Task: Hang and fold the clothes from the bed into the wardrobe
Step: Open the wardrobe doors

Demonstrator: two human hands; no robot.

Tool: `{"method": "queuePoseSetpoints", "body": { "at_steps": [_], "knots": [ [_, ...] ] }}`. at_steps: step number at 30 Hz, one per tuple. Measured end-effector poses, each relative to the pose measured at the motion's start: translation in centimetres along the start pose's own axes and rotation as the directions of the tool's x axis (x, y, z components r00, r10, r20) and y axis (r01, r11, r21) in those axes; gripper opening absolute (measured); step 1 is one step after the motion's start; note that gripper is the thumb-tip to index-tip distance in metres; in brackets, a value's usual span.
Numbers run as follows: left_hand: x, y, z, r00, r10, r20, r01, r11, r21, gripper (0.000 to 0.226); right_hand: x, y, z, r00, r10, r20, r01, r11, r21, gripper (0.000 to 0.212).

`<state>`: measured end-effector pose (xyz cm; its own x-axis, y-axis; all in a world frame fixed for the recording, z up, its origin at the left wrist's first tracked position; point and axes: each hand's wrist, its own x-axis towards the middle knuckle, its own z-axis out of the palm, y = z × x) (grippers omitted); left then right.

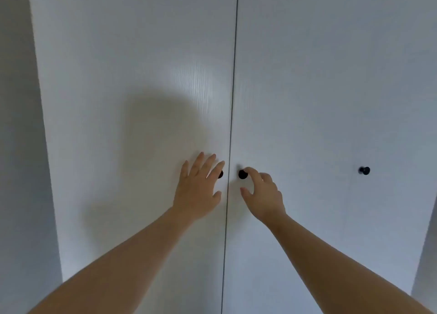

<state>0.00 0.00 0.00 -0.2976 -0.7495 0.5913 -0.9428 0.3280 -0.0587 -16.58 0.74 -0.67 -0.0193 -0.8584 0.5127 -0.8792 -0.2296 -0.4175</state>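
2 white doors fill the head view, both shut, meeting at 1 thin dark seam (233,101). That's the wardrobe (307,53), right in front of the person.

I count 3 round black knobs. The 1st knob (221,174) is on the left door (118,77) just beside the seam, mostly hidden behind the left hand (198,190). That hand's fingers are straight and spread, holding nothing; can't tell if it touches the door.

The 2nd knob (242,174) is on the right door (295,124) just across the seam. The right hand (264,195) has curled fingers, index tip at the knob, thumb lower and apart from it, so the pinch isn't closed.

The 3rd knob (364,170) sits well off to the right. There's 1 soft shadow (153,136) on the left door and grey wall (16,148) at the left edge.
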Motion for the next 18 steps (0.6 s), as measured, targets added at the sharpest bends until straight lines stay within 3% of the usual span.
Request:
{"method": "queuePoseSetpoints", "body": {
  "at_steps": [4,7,10,14,18],
  "knots": [
    [2.4,0.4,1.8,0.994,-0.109,0.016,0.109,0.994,0.009,0.069,3.5,0.6,1.3,0.999,-0.046,0.02,0.041,0.979,0.201,0.045],
    [3.4,0.9,3.2,0.988,-0.152,-0.012,0.152,0.985,0.079,0.071,5.7,0.9,2.6,0.998,-0.057,0.012,0.052,0.955,0.291,0.03],
    [3.6,1.1,4.2,0.986,-0.15,-0.074,0.16,0.975,0.152,0.083,6.6,1.2,3.7,0.992,-0.102,-0.07,0.118,0.954,0.276,0.006],
    [3.7,0.5,4.8,0.985,-0.115,-0.128,0.14,0.97,0.201,0.091,6.8,1.4,4.4,0.983,-0.128,-0.128,0.162,0.937,0.308,0.01],
    [3.6,0.6,4.6,0.991,-0.133,-0.021,0.134,0.975,0.177,0.09,6.5,1.3,4.3,0.986,-0.11,-0.129,0.142,0.949,0.28,0.01]
  ]
}}
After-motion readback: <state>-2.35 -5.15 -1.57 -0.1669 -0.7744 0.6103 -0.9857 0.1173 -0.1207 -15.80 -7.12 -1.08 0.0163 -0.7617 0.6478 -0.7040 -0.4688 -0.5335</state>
